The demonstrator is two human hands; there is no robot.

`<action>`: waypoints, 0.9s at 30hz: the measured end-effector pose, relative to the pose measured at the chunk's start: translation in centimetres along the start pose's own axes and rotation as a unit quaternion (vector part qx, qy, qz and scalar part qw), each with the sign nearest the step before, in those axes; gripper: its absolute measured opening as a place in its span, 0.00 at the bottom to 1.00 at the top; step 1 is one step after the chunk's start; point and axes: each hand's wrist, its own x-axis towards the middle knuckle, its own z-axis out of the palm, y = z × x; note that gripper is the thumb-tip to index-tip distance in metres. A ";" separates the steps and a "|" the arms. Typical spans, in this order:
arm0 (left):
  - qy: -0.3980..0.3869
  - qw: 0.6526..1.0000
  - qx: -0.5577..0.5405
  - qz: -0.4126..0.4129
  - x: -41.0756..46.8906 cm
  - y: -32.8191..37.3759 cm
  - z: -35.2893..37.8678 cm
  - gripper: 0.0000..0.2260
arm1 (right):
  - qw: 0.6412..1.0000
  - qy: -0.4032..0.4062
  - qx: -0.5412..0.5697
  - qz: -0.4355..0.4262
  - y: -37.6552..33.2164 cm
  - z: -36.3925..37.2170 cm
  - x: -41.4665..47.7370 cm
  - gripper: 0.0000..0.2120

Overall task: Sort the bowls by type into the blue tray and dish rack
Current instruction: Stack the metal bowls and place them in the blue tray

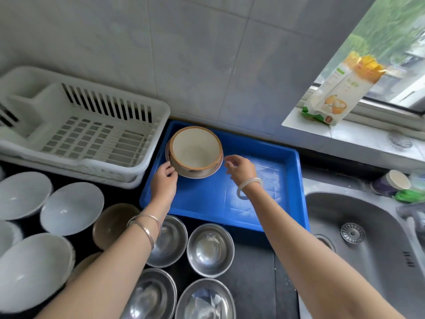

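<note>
A brown-rimmed ceramic bowl [195, 150], stacked in another like it, sits in the far left corner of the blue tray [264, 203]. My left hand [164, 178] grips the stack's near left edge. My right hand [240, 168] hovers just right of the bowls, fingers loosely curled and holding nothing. The white dish rack [76, 125] stands left of the tray with no bowls in it. On the dark counter near me are several steel bowls [210, 249], white bowls [71, 208] and a brown bowl [115, 224].
A steel sink [358, 238] lies right of the tray. A printed bag [338, 93] stands on the window sill. A cup [391, 184] and green items sit behind the sink. The tiled wall rises behind tray and rack.
</note>
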 end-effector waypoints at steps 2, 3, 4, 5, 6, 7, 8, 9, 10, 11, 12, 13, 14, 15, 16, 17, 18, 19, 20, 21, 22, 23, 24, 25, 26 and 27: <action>-0.006 1.000 -0.021 -0.012 -2.7 -1.4 -0.3 0.16 | 0.999 -0.023 0.022 0.001 1.2 -0.4 -2.5 0.11; -0.010 0.999 -0.034 -0.025 -4.0 -2.1 -0.5 0.14 | 0.999 -0.033 0.023 0.003 1.8 -0.6 -3.8 0.11; -0.015 0.998 -0.037 -0.039 -5.3 -3.0 -0.6 0.12 | 0.999 -0.042 0.021 0.006 2.4 -0.8 -5.1 0.11; -0.022 0.998 -0.033 -0.052 -6.5 -3.8 -0.7 0.10 | 0.998 -0.052 0.018 0.009 3.1 -1.0 -6.4 0.10; -0.029 0.997 -0.023 -0.064 -7.7 -4.6 -0.9 0.08 | 0.998 -0.062 0.015 0.013 3.8 -1.1 -7.6 0.10; -0.037 0.996 -0.011 -0.076 -8.8 -5.4 -1.0 0.07 | 0.997 -0.074 0.009 0.019 4.5 -1.2 -8.7 0.10; -0.045 0.995 0.010 -0.085 -9.9 -6.3 -1.2 0.05 | 0.996 -0.083 -0.002 0.028 5.2 -1.2 -9.9 0.10; -0.055 0.994 0.046 -0.087 -10.8 -7.0 -1.3 0.03 | 0.995 -0.090 -0.015 0.039 6.0 -1.2 -10.9 0.09; -0.065 0.990 0.089 -0.085 -11.7 -7.7 -1.5 0.03 | 0.994 -0.093 -0.024 0.052 6.8 -1.1 -11.8 0.09; -0.076 0.985 0.131 -0.081 -12.6 -8.2 -1.6 0.05 | 0.993 -0.096 -0.032 0.065 7.5 -1.0 -12.7 0.08; -0.085 0.981 0.161 -0.073 -13.4 -8.7 -1.6 0.06 | 0.991 -0.098 -0.051 0.075 8.2 -0.9 -13.5 0.07; -0.092 0.976 0.186 -0.065 -14.1 -9.1 -1.6 0.05 | 0.988 -0.099 -0.082 0.081 8.9 -0.7 -14.1 0.07; -0.101 0.971 0.208 -0.055 -14.7 -9.4 -1.5 0.03 | 0.985 -0.101 -0.111 0.086 9.4 -0.6 -14.6 0.08; -0.111 0.966 0.231 -0.045 -15.2 -9.5 -1.5 0.02 | 0.982 -0.105 -0.126 0.092 9.9 -0.4 -15.0 0.09; -0.120 0.960 0.249 -0.038 -15.7 -9.7 -1.4 0.04 | 0.981 -0.112 -0.126 0.101 10.2 -0.1 -15.3 0.10; -0.130 0.956 0.262 -0.034 -16.0 -9.7 -1.4 0.04 | 0.979 -0.121 -0.120 0.110 10.4 0.3 -15.5 0.10; -0.137 0.951 0.275 -0.032 -16.2 -9.8 -1.5 0.05 | 0.978 -0.129 -0.114 0.116 10.4 0.7 -15.5 0.11; -0.145 0.946 0.288 -0.030 -16.3 -9.9 -1.5 0.06 | 0.977 -0.135 -0.111 0.120 10.5 1.1 -15.6 0.10; -0.152 0.941 0.299 -0.029 -16.4 -9.9 -1.5 0.06 | 0.977 -0.137 -0.104 0.126 10.5 1.5 -15.6 0.09; -0.160 0.937 0.309 -0.031 -16.5 -10.0 -1.5 0.07 | 0.978 -0.136 -0.086 0.135 10.5 1.8 -15.7 0.08; -0.167 0.933 0.318 -0.032 -16.6 -10.0 -1.5 0.07 | 0.978 -0.134 -0.065 0.146 10.6 2.1 -15.7 0.08; -0.170 0.929 0.328 -0.032 -16.7 -10.1 -1.4 0.07 | 0.978 -0.129 -0.049 0.154 10.7 2.2 -15.6 0.09; -0.167 0.926 0.337 -0.031 -16.8 -10.2 -1.4 0.08 | 0.979 -0.124 -0.043 0.158 10.8 2.3 -15.5 0.10; -0.162 0.925 0.341 -0.030 -16.8 -10.2 -1.3 0.09 | 0.979 -0.119 -0.038 0.161 11.0 2.2 -15.5 0.11; -0.156 0.926 0.342 -0.030 -16.9 -10.2 -1.3 0.09 | 0.979 -0.114 -0.032 0.166 11.0 2.0 -15.5 0.12; -0.151 0.927 0.341 -0.030 -16.9 -10.2 -1.3 0.09 | 0.979 -0.109 -0.024 0.172 11.1 1.7 -15.5 0.13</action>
